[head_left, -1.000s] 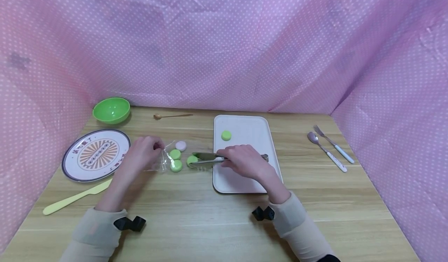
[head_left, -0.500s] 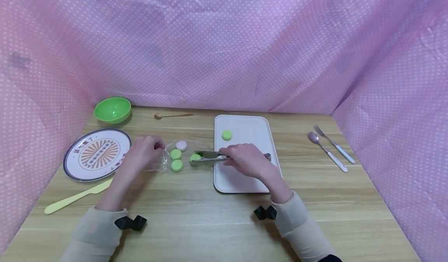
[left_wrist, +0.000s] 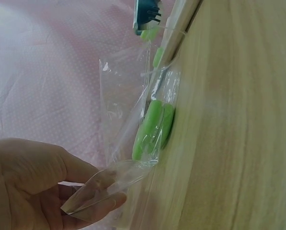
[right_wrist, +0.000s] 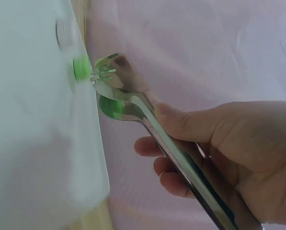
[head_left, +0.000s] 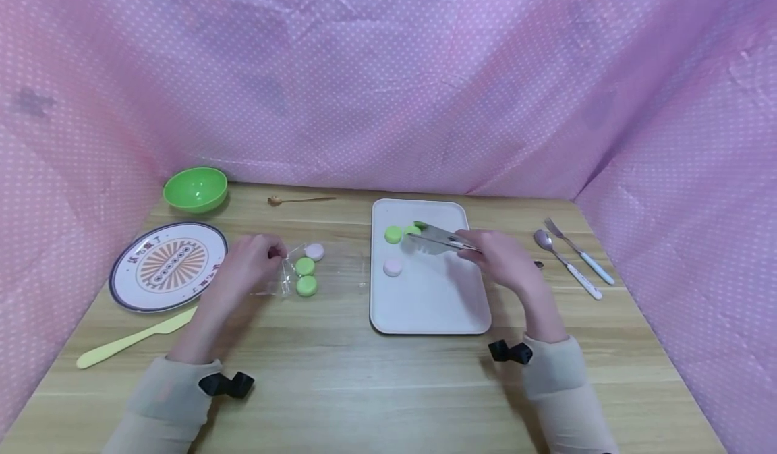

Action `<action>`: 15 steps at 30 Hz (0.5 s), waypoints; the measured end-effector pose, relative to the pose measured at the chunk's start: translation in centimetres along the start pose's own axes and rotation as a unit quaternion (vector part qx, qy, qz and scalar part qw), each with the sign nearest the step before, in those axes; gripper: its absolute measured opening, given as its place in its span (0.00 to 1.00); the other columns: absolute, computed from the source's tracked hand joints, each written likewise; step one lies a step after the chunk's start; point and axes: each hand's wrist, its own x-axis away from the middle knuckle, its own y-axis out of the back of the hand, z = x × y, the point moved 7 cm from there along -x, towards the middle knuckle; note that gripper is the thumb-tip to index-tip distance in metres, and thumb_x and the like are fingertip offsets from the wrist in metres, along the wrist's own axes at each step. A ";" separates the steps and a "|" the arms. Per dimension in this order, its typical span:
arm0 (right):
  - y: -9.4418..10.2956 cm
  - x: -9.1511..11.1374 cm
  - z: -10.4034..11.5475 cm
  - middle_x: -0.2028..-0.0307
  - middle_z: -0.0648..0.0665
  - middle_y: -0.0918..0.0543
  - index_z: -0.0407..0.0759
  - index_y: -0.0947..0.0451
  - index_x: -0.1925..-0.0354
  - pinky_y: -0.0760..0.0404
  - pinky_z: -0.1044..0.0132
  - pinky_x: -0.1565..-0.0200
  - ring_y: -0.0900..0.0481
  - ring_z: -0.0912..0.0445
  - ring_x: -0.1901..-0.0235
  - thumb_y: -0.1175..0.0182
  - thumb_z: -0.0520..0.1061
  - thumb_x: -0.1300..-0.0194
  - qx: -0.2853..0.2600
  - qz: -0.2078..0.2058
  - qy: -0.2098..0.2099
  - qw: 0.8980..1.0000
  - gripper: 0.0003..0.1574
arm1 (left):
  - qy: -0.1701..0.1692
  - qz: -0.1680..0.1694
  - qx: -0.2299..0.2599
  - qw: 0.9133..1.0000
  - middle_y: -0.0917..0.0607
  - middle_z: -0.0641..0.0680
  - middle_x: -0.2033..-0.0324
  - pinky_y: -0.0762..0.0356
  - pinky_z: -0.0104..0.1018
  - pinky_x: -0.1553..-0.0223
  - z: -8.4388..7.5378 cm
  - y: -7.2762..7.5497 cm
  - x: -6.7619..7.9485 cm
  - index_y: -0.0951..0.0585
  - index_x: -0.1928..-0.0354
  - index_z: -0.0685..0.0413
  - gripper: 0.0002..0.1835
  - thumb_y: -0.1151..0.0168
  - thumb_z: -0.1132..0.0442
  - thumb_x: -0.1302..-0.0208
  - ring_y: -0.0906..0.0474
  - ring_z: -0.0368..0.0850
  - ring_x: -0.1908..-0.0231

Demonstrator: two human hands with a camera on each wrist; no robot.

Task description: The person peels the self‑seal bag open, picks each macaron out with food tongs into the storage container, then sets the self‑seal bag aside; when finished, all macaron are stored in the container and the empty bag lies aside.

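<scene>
My left hand pinches the end of a clear plastic bag lying flat left of the white tray. Inside the bag are two green macarons and a pale pink macaron. With my right hand I grip metal tongs, one tip fork-like in the right wrist view. Between the tips, over the tray's far part, is a green macaron, partly hidden by the metal. Just left of it another green macaron rests on the tray, with a pale pink macaron nearer me.
On the left are a patterned oval plate, a green bowl and a pale yellow knife. A thin gold-coloured stick lies at the back. To the right sit a spoon and fork. Pink dotted cloth encloses the table.
The tongs have carried a green macaron from the bag to the right and away from me, over the tray. The pale pink macaron on the tray is now uncovered. My left hand stays put.
</scene>
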 end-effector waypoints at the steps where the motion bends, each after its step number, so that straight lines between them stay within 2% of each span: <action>1: 0.1 0.1 -0.6 0.58 0.46 0.14 0.45 0.24 0.44 0.19 0.52 0.56 0.16 0.51 0.58 0.41 0.48 0.36 0.004 -0.003 -0.007 1.000 0.22 | 0.000 -0.001 -0.001 1.000 0.15 0.55 0.67 0.25 0.46 0.61 0.0 0.0 0.0 0.16 0.63 0.55 0.10 0.44 0.68 0.45 0.23 0.50 0.65; 5: 0.2 0.1 -2.1 0.60 0.46 0.14 0.47 0.23 0.45 0.19 0.50 0.59 0.16 0.48 0.60 0.40 0.49 0.37 0.028 -0.011 -0.019 0.999 0.22 | -0.005 -0.008 -0.004 1.000 0.14 0.54 0.68 0.25 0.46 0.61 0.1 0.0 0.2 0.15 0.64 0.54 0.10 0.44 0.68 0.45 0.22 0.50 0.66; 10: -0.3 -0.2 -2.2 0.60 0.46 0.13 0.48 0.22 0.47 0.19 0.51 0.64 0.16 0.49 0.64 0.39 0.51 0.38 0.047 -0.009 -0.017 0.999 0.22 | -0.001 -0.007 -0.002 1.000 0.14 0.54 0.68 0.25 0.46 0.62 0.2 0.0 0.1 0.15 0.64 0.54 0.10 0.44 0.68 0.45 0.22 0.50 0.66; 15: -0.8 -0.3 -2.1 0.61 0.46 0.13 0.47 0.21 0.48 0.21 0.54 0.70 0.16 0.50 0.67 0.38 0.49 0.39 0.057 -0.010 -0.018 0.998 0.20 | 0.005 0.000 0.001 1.000 0.14 0.55 0.67 0.25 0.46 0.62 0.2 -0.1 0.0 0.16 0.63 0.54 0.10 0.44 0.68 0.45 0.22 0.50 0.65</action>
